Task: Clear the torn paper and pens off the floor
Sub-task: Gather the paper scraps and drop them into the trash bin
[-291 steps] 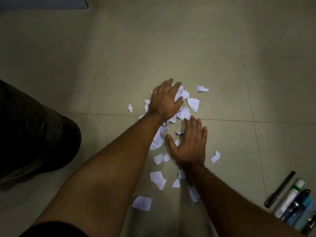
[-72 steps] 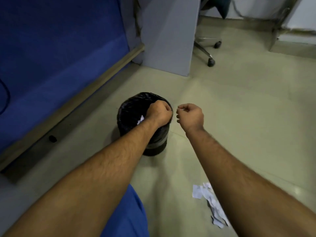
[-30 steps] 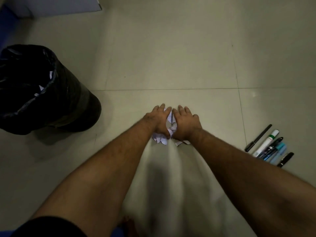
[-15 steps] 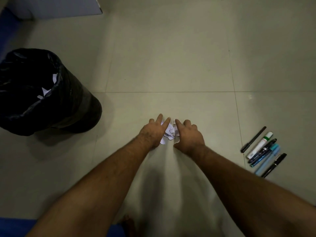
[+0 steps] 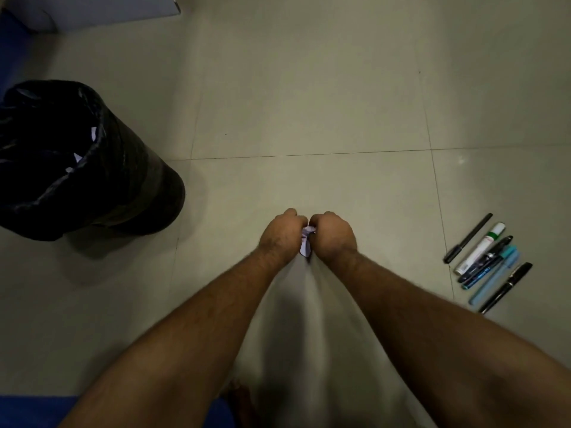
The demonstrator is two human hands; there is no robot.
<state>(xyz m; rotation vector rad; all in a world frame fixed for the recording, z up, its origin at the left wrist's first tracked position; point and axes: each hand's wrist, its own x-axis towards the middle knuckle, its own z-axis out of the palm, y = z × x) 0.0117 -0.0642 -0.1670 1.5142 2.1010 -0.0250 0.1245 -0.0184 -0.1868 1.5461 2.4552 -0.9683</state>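
Both hands are down at the floor, side by side, knuckles up. The left hand and the right hand are curled tight around a small wad of torn paper. The paper is squeezed between them, and only a thin white strip of it shows in the gap. Its bottom edge looks to be touching the floor, but I cannot tell for sure.

A black bin stands well off to the left. It has a black bag in it. A few white scraps show inside, near the rim.

The pens lie on the floor, well off to the right of the hands. They lie close together in a row, all slanting the same way. One at the far end is thin and black. Next to it is a white marker with a green band near its cap. Then come a dark pen, a light blue one and, at the near end, another black pen.

The floor is pale tile with thin lines between the tiles. At the top left there is the foot of a grey panel. A bit of blue cloth shows at the bottom left.
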